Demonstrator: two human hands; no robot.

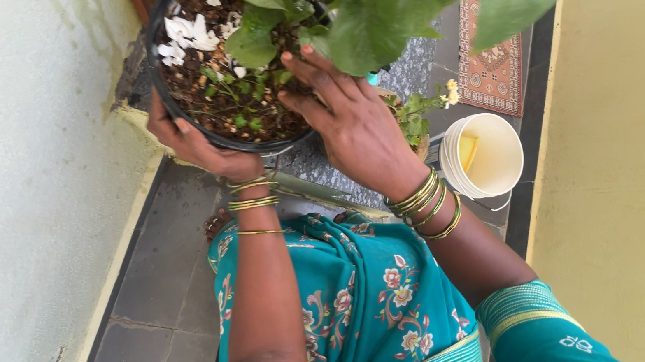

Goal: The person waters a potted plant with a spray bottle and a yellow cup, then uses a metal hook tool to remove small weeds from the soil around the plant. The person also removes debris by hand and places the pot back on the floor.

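Observation:
A round black plant pot full of dark soil, small weeds and white eggshell bits is lifted in front of me. My left hand grips its rim and side from the left. My right hand lies on the soil with fingers spread near the plant's stem. Large green leaves of the plant spread over the pot's right side and hide part of the rim.
A white bucket with yellowish liquid stands on the dark tiled floor at right. Beside it grows a small flowering plant. A patterned mat lies further off. A pale wall is at left, a yellow wall at right.

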